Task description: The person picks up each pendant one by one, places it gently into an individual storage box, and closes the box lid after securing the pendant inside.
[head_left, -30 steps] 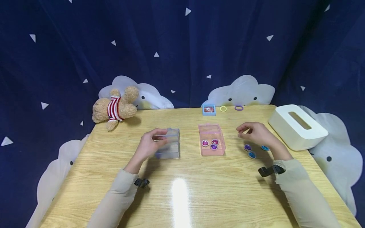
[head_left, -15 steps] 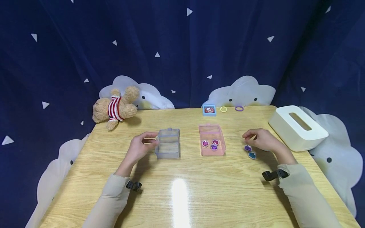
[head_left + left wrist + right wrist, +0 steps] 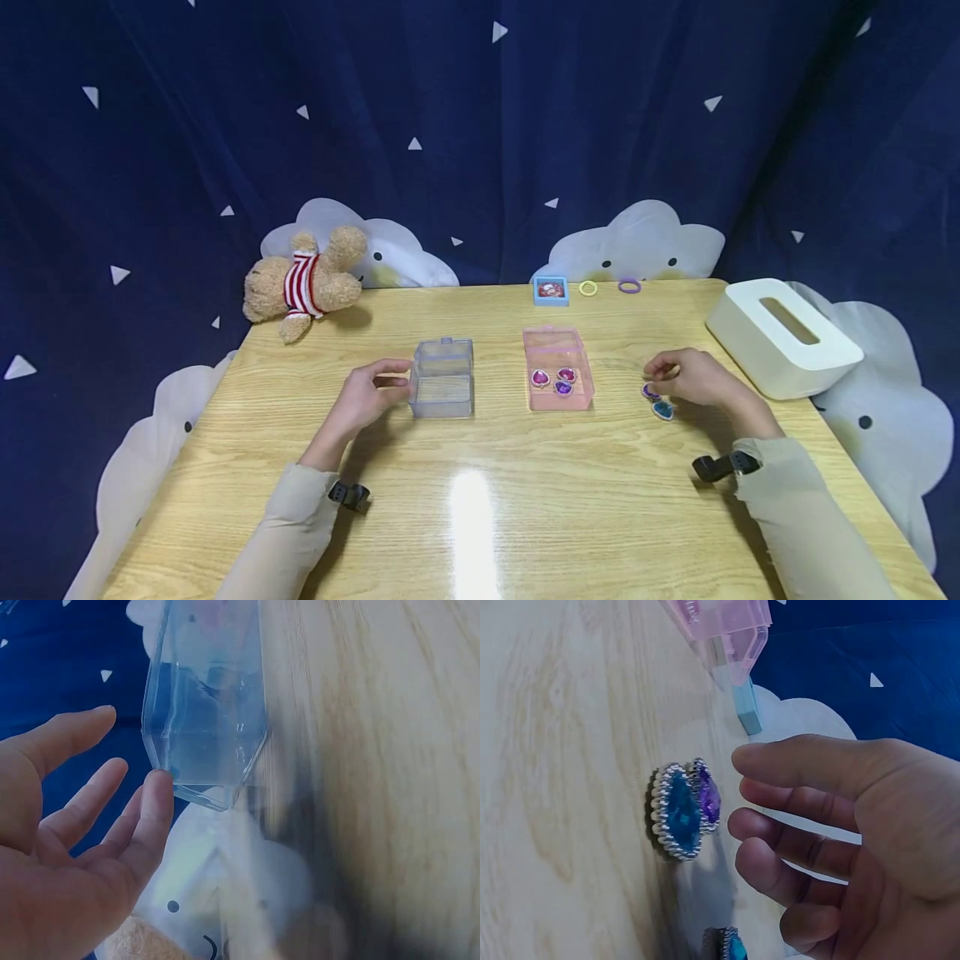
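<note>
My left hand [image 3: 367, 393] is at the left side of a clear bluish box [image 3: 442, 392] whose lid is raised; its fingers are loosely spread and one fingertip seems to touch the box edge in the left wrist view. My right hand [image 3: 693, 377] hovers over jewelled pieces on the right, fingers slightly bent, holding nothing. Beneath it lie a purple gem [image 3: 709, 796] and a blue gem [image 3: 679, 812] with beaded silver rims, side by side. Another blue gem [image 3: 737, 946] shows at the bottom of the right wrist view. Several pink and purple gems [image 3: 563, 387] sit in an open pink box [image 3: 558, 402].
A white tissue box [image 3: 783, 337] stands at the right edge. Along the back are a small light-blue box [image 3: 551, 300], a yellow ring [image 3: 587, 287] and a purple ring [image 3: 629, 286]. A teddy bear [image 3: 302, 283] in a striped shirt lies at back left.
My left hand has drawn back left from above the bluish box to its side. My right hand has moved slightly right and nearer, over the purple gem. The boxes stay in place.
</note>
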Tool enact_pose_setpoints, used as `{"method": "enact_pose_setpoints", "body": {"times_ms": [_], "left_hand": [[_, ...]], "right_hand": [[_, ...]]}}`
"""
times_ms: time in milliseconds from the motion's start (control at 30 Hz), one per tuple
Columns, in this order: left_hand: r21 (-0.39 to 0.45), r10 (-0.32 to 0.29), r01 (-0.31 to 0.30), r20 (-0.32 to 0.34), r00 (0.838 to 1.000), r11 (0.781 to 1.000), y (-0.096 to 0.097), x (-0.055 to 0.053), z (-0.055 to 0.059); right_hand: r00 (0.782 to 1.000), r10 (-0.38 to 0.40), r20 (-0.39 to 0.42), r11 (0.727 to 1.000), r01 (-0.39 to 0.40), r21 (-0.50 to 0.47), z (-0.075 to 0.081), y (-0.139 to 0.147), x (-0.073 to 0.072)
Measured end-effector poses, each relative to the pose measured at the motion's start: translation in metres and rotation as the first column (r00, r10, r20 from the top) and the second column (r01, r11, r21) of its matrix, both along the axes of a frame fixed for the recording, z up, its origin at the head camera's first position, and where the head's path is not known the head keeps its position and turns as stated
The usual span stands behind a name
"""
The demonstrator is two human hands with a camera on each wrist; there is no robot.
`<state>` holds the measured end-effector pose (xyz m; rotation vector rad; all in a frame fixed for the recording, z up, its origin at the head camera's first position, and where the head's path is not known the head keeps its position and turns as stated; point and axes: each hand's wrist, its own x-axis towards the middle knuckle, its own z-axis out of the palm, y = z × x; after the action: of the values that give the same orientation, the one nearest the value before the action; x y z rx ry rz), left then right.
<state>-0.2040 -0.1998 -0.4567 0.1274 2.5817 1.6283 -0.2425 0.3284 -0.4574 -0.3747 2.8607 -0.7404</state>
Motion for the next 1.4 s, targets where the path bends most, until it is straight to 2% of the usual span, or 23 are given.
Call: {"method": "enact_pose_setpoints", "body": {"times_ms": [133,300,633,967,1200,1400], "left_hand": [[0.032,-0.036,0.036,0.018,0.999,0.999,0.001,0.0,-0.003],[0.044,-0.051,0.049,0.031,0.998,0.998,0.002,0.001,-0.003],[0.015,-0.068,0.067,0.065,0.996,0.998,0.006,0.007,0.009],[-0.011,-0.048,0.049,0.088,0.995,0.999,0.002,0.0,-0.002],[-0.034,-0.051,0.055,0.103,0.993,0.998,0.001,-0.001,-0.004],[-0.032,-0.051,0.055,0.101,0.994,0.998,0.001,-0.002,-0.004]], "right_hand": [[1.0,0.0,0.006,1.0,0.0,0.003,-0.004,0.0,0.0],[1.0,0.016,0.025,0.999,-0.017,0.034,-0.008,-0.001,-0.001],[1.0,0.019,0.014,0.995,-0.02,0.095,-0.011,-0.006,-0.001],[1.0,-0.01,-0.013,0.991,0.011,0.133,-0.011,-0.009,0.001],[1.0,-0.012,-0.026,0.988,0.015,0.151,-0.015,-0.008,0.0],[0.999,-0.006,-0.043,0.993,0.012,0.121,-0.012,-0.007,0.001]]}}
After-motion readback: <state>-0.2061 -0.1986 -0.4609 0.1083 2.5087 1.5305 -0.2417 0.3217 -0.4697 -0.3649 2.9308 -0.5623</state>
